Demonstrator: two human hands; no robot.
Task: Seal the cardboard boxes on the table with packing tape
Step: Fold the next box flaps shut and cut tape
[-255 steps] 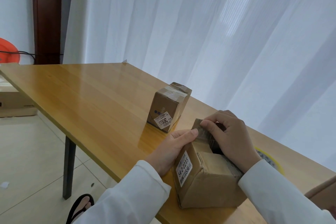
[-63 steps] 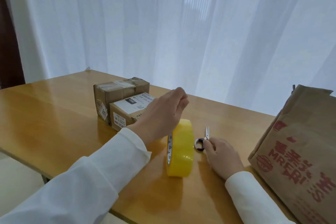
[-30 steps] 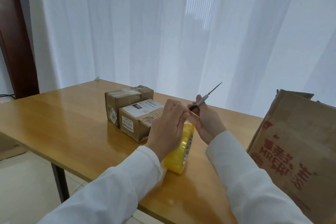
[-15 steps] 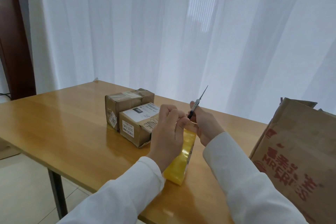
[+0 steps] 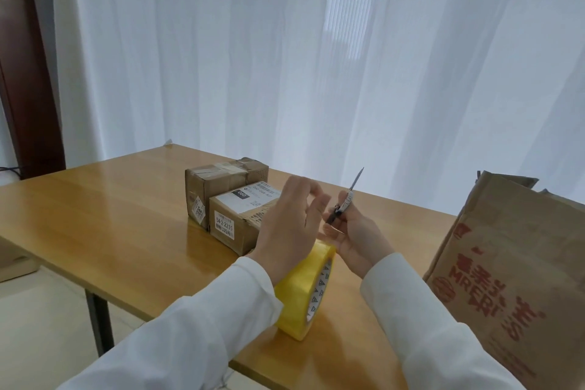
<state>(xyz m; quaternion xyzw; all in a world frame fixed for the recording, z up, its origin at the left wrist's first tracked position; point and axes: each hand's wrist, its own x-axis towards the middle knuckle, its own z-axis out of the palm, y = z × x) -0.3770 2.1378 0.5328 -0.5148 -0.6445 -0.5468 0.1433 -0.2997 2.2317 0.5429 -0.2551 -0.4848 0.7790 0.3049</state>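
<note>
The step in hand looks like freeing a length of tape for cutting, before anything goes onto a box; the yellow roll of packing tape (image 5: 305,290) stands on edge on the desk (image 5: 104,228) near its front edge, below and between the two hands; the left hand (image 5: 289,226) is raised above the roll, palm turned toward the right, its fingers (image 5: 316,202) loosely curled with thumb and forefinger close together, though whether they pinch a clear strip of tape I cannot tell; the right hand (image 5: 354,239) grips small scissors (image 5: 346,198) by the handles, blades up and away toward the curtain (image 5: 316,57); the two cardboard boxes (image 5: 232,204) sit touching side by side toward the middle of the desk, beyond the left hand, the nearer one bearing a white label; a brown paper bag (image 5: 512,266) stands at the right edge; the next move calls for a taut strip held clear of the roll and the blades brought across it squarely, lest the tape fold back on itself.
</note>
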